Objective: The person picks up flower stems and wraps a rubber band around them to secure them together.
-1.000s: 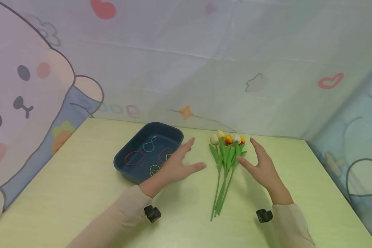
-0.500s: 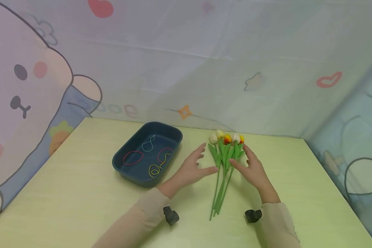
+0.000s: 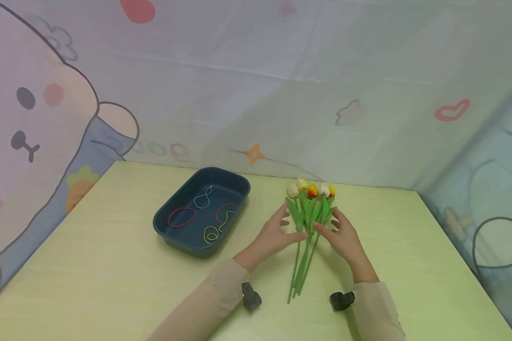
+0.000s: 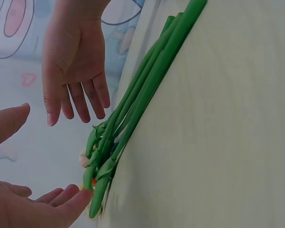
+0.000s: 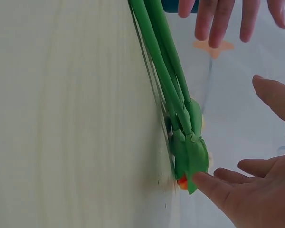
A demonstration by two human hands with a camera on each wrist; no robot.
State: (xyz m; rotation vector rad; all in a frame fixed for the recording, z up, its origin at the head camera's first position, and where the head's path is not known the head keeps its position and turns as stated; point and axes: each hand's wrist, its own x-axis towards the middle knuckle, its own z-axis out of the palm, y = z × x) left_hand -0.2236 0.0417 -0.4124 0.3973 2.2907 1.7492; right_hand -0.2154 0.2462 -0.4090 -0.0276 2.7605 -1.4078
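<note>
In the head view, the flowers [image 3: 310,213] lie in a loose bundle on the table [image 3: 89,265], green stems toward the person, cream, white and orange-red blooms toward the backdrop [image 3: 256,85]. The left hand [image 3: 273,235] is at the left of the bundle, wide, fingers extended and thumb apart, the thumb reaching over the stems. The right hand [image 3: 342,237] is at the right, also wide, its thumb over the leaves. Neither grips anything. Left of the hands is a dark blue tray [image 3: 183,246] with red, light blue and yellow bands [image 3: 210,235] inside.

In the left wrist view, the stems slant down to the leaves and blooms. The left hand's fingertips overlap a leaf; whether they touch it I cannot tell. The right hand hangs past the stems, palm showing, fingers nearly straight.

In the right wrist view, one fingertip of the right hand meets a leaf's outline near an orange-red bloom; contact is unclear. The left hand's fingers show at the top, beside a sliver of tray.
</note>
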